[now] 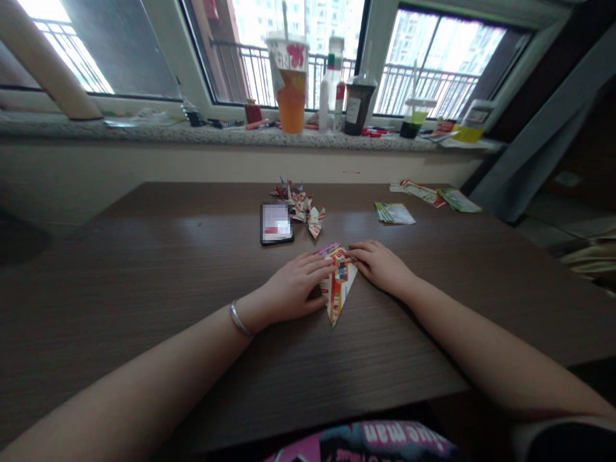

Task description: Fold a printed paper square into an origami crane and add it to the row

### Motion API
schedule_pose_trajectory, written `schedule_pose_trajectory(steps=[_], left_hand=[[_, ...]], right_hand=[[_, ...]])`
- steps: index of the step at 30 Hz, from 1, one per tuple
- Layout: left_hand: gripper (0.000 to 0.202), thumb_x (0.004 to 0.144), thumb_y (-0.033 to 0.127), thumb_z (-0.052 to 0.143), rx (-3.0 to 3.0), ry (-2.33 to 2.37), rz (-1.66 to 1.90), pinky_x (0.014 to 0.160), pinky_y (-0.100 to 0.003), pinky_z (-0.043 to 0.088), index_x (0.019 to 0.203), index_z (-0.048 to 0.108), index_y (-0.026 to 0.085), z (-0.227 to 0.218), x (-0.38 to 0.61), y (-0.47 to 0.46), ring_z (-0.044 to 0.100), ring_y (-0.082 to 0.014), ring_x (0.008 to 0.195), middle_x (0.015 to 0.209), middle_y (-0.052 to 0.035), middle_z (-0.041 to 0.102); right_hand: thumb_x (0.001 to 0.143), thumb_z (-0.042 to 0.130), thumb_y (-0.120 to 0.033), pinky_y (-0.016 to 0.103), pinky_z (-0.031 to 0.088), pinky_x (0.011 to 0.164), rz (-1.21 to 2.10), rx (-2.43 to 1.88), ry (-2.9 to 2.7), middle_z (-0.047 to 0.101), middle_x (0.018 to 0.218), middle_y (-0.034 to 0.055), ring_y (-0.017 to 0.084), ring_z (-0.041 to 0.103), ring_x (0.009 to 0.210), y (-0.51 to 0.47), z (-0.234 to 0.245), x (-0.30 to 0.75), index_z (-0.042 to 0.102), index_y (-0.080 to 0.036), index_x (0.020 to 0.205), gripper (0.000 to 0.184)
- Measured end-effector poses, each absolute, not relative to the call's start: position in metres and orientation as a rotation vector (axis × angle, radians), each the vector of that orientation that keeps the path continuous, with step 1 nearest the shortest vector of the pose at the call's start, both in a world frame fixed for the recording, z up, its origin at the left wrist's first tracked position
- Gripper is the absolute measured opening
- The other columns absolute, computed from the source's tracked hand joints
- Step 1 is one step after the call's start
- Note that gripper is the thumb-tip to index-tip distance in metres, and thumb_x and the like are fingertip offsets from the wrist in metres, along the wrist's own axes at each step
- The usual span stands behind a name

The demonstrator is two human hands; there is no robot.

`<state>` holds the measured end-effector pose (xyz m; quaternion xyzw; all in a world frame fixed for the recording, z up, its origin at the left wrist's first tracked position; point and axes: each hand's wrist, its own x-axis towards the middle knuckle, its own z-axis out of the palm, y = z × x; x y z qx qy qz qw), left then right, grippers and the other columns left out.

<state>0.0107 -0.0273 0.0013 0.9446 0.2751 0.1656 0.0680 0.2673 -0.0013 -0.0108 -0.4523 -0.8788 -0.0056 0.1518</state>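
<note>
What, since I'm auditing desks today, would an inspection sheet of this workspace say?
Surface: brown table, wood-grained.
Job's things: folded printed paper, tip toward the person.
Clutter: phone and small paper shapes beyond it; flat sheets farther right.
Hands: left hand rests on the folded printed paper; right hand touches its right side.
Cables: nothing seen.
Surroundings: windowsill with cups and bottles; window behind; grey curtain at right.

Daylit windows [339, 19] above a speckled sill [216, 135]; brown table [158, 250].
</note>
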Motion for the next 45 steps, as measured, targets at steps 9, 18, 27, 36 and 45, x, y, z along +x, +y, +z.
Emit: schedule_pose_trajectory(steps=[9,18,27,36,45], left_hand=[[0.062,0.088,0.051,0.050,2.860,0.994,0.279,0.111,-0.046,0.028,0.142,0.040,0.022,-0.001,0.009,-0.025,0.040,-0.0273,0.134,0.149,-0.0074,0.040],[0.058,0.088,0.051,0.050,2.881,1.003,0.341,0.108,-0.046,0.030,0.139,0.043,0.024,-0.001,0.009,-0.026,0.043,-0.0267,0.131,0.146,-0.0065,0.044],[0.068,0.087,0.054,0.050,2.864,1.144,0.329,0.112,-0.038,0.030,0.141,0.040,0.014,-0.006,0.008,-0.026,0.040,-0.0267,0.133,0.148,-0.0115,0.040],[0.079,0.086,0.057,0.049,2.829,1.210,0.255,0.116,-0.038,0.023,0.147,0.029,0.011,-0.006,0.008,-0.026,0.026,-0.0271,0.141,0.154,-0.0121,0.030],[0.084,0.085,0.050,0.056,2.704,1.118,0.457,0.115,-0.040,0.027,0.149,0.019,0.012,-0.012,0.004,-0.019,0.030,-0.0270,0.138,0.154,-0.0138,0.029]], right_hand=[[0.095,0.043,-0.023,0.044,0.041,0.104,0.100,-1.200,-2.525,0.061,0.126,0.0108,0.023,0.052,0.118,-0.004,-0.007,0.266,0.065,-0.019,0.119,0.033],[0.096,0.040,-0.029,0.042,0.042,0.101,0.360,-1.138,-2.294,0.066,0.115,0.0087,0.020,0.058,0.110,-0.005,-0.004,0.264,0.066,-0.019,0.101,0.027],[0.097,0.032,-0.036,0.035,0.045,0.082,0.547,-1.313,-2.198,0.068,0.077,0.0054,0.021,0.062,0.084,-0.009,0.005,0.274,0.063,-0.020,0.068,0.045],[0.083,0.061,-0.028,0.032,0.046,0.075,0.413,-1.282,-2.340,0.070,0.086,0.0040,0.019,0.061,0.082,-0.008,0.000,0.273,0.066,-0.021,0.081,0.009],[0.079,0.070,-0.034,0.045,0.038,0.103,0.407,-0.897,-2.562,0.064,0.125,0.0074,0.025,0.056,0.118,-0.001,-0.008,0.275,0.068,-0.025,0.114,0.037]])
